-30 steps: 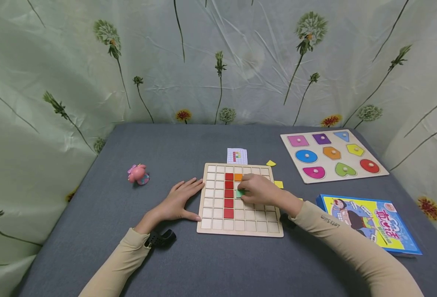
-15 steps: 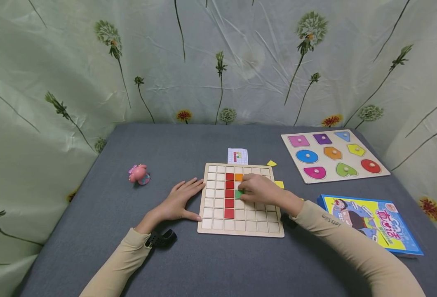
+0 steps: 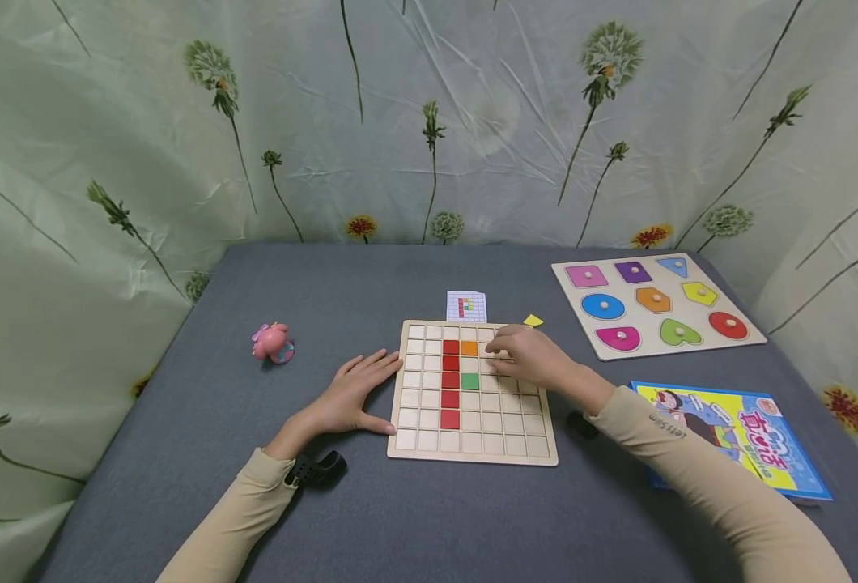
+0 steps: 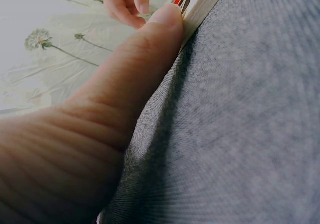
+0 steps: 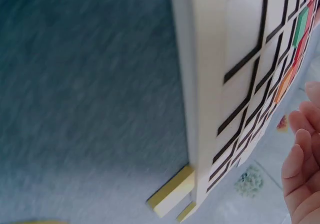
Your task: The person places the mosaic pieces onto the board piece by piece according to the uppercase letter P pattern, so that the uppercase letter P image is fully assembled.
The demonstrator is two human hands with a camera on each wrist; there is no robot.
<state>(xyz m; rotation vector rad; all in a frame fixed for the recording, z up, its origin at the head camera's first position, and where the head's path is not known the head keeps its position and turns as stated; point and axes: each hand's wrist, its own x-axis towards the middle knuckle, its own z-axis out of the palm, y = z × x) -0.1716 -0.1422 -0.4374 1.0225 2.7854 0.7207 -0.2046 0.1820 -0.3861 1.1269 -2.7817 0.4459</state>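
A square wooden grid board (image 3: 473, 461) lies on the dark cloth. Red tiles (image 3: 450, 380) form a column in it, with an orange tile (image 3: 469, 348) and a green tile (image 3: 469, 381) just right of them. My left hand (image 3: 350, 398) is spread at the board's left side, its thumb and fingertips touching the edge. In the left wrist view the thumb (image 4: 145, 48) presses against that edge. Above the board's upper right part hovers my right hand (image 3: 534, 360). Its fingers are loosely curved, and the right wrist view shows nothing held in the fingers (image 5: 300, 151).
A printed pattern card (image 3: 466, 307) lies behind the board. A yellow piece (image 3: 533, 321) and a yellow-edged block (image 5: 172, 190) sit by the board. A knobbed shape puzzle (image 3: 658, 304) and a blue-yellow box (image 3: 735, 437) are at right, a pink toy (image 3: 272, 342) at left.
The green tile now lies flat in its cell, released by my right hand, which has lifted and moved right. My left hand stays at the board's edge.
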